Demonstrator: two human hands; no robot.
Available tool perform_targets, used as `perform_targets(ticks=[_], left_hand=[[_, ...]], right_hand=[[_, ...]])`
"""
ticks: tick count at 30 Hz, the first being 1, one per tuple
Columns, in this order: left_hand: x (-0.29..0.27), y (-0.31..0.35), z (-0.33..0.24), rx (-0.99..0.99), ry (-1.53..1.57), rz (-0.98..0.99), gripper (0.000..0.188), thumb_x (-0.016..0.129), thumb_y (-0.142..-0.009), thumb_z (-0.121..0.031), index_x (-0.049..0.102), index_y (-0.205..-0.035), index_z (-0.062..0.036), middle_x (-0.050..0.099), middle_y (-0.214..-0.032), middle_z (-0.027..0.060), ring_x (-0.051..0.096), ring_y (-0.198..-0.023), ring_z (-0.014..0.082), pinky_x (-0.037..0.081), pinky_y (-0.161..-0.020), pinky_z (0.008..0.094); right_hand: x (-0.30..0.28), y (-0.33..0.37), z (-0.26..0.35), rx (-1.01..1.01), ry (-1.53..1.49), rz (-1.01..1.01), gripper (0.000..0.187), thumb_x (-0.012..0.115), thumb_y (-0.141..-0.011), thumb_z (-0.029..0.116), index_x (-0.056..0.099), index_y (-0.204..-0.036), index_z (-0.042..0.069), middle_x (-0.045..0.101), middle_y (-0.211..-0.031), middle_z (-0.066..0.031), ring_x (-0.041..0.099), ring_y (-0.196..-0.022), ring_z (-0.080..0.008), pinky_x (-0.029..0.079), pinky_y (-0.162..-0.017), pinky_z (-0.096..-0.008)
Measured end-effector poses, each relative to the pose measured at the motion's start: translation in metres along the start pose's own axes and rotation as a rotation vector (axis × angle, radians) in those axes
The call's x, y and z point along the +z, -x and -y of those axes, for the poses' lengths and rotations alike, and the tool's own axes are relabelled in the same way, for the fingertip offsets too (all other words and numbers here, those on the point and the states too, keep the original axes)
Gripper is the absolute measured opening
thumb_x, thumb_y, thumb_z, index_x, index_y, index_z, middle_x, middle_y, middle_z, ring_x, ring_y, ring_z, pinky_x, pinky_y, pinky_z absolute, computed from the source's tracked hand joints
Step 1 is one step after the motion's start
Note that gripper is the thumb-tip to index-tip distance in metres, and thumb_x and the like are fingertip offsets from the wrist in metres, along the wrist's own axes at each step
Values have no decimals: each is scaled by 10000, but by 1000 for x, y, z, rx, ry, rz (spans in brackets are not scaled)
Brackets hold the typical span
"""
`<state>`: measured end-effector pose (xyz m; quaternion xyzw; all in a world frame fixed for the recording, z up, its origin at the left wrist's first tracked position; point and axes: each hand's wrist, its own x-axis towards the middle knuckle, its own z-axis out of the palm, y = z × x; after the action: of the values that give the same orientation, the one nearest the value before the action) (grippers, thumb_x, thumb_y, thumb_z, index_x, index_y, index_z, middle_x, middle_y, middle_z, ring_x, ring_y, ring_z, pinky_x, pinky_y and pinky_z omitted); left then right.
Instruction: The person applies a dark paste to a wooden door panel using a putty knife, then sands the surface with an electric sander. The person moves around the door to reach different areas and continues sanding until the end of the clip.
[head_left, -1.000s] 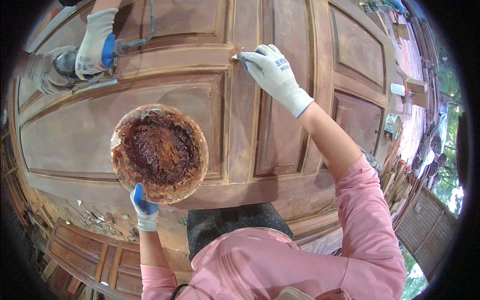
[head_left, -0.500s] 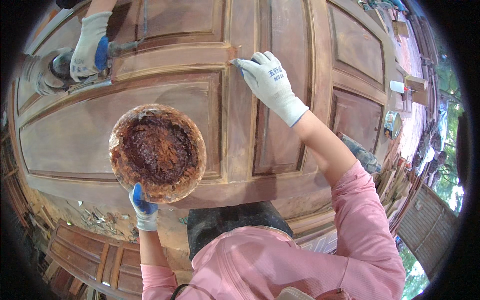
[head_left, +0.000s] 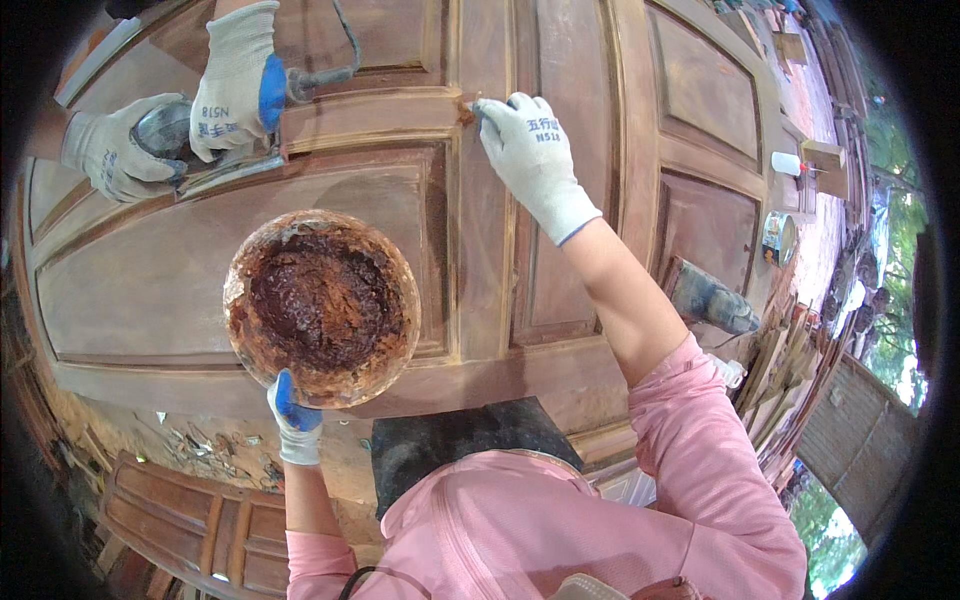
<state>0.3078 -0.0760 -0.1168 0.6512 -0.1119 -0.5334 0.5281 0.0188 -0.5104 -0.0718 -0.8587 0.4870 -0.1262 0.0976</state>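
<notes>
Wooden door [head_left: 482, 270] beneath the forward-stretched right hand [head_left: 532, 165].

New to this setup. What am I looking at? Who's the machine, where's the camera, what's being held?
No machine does the handling here: it's a person in gloves. One wide fisheye camera on their head looks down, hence the round frame and bent edges.

The surface is a panelled wooden door. The left hand holds a round bowl of dark brown paste, thumb over its rim. The right hand pinches a small object against the door; it's mostly hidden, so I can't say exactly what.

At upper left, a co-worker's gloved hands grip a power tool. Another tool lies at right, by the person's forearm.
</notes>
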Motion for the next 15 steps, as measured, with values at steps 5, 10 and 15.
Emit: perform_targets(ticks=[5, 10, 15], left_hand=[[12, -1, -10, 13, -68, 25, 515, 613, -1053, -354, 583, -1429, -3, 666, -1388, 91, 650, -1260, 247, 519, -1093, 449], [26, -1, -19, -21, 87, -20, 512, 588, -1070, -382, 614, -1383, 22, 674, -1366, 102, 660, -1234, 250, 526, -1076, 440], [19, -1, -14, -12, 123, 38, 432, 521, -1128, -300, 625, -1356, 52, 674, -1371, 95, 647, -1225, 202, 516, -1067, 393]], right_hand=[[-9, 12, 6, 42, -14, 70, 206, 669, -978, 202, 761, -1156, 155, 693, -1050, -134, 656, -1059, -362, 581, -898, -468], [-3, -10, 0, 98, -76, -17, 200, 669, -983, 221, 759, -1149, 154, 694, -1067, -148, 656, -1055, -377, 582, -895, -484], [4, -3, 8, 79, -12, 48, 215, 667, -989, 224, 755, -1172, 154, 695, -1099, -146, 648, -1091, -372, 583, -920, -480]])
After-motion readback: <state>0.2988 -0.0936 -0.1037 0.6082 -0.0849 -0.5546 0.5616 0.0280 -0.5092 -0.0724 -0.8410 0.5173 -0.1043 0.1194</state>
